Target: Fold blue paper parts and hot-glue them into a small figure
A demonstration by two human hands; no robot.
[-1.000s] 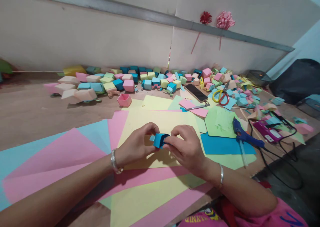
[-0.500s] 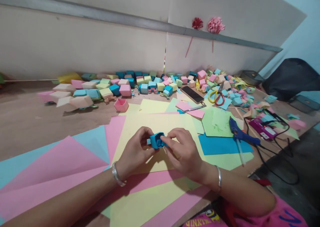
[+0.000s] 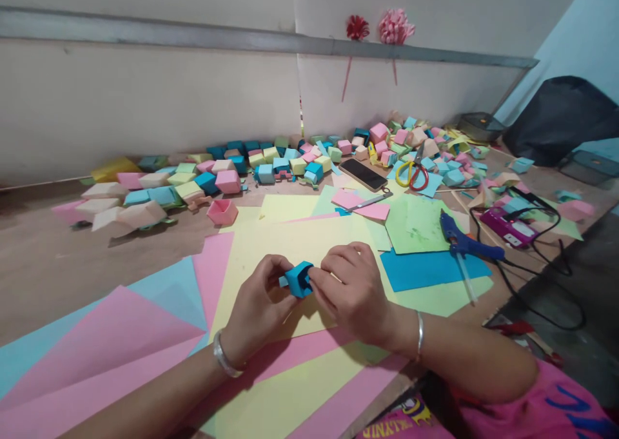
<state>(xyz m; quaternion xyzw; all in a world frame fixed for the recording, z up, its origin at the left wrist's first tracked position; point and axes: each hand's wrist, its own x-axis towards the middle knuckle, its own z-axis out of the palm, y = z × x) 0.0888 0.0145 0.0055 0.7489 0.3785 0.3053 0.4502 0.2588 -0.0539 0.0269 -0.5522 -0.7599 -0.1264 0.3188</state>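
A small blue folded paper box (image 3: 298, 280) is held up over the yellow paper sheets (image 3: 290, 239). My left hand (image 3: 264, 300) pinches it from the left, thumb below and fingers behind, with a pale blue tab sticking out on that side. The fingertips of my right hand (image 3: 351, 291) press at the box's open right end, partly inside it; whether they pinch a flap there is hard to see. Beyond my left hand, an open pink paper box (image 3: 222, 213) stands on the table.
Many small coloured paper boxes (image 3: 227, 181) line the wall. To the right are a phone (image 3: 363, 174), scissors (image 3: 412, 175), a blue glue gun (image 3: 467, 240) with its cord, and a purple power strip (image 3: 510, 226). Pink paper (image 3: 106, 349) covers the left front.
The blue box has turned, so its open end faces more to the right. My right fingers have shifted slightly at that opening. The camera view has swung a little right.
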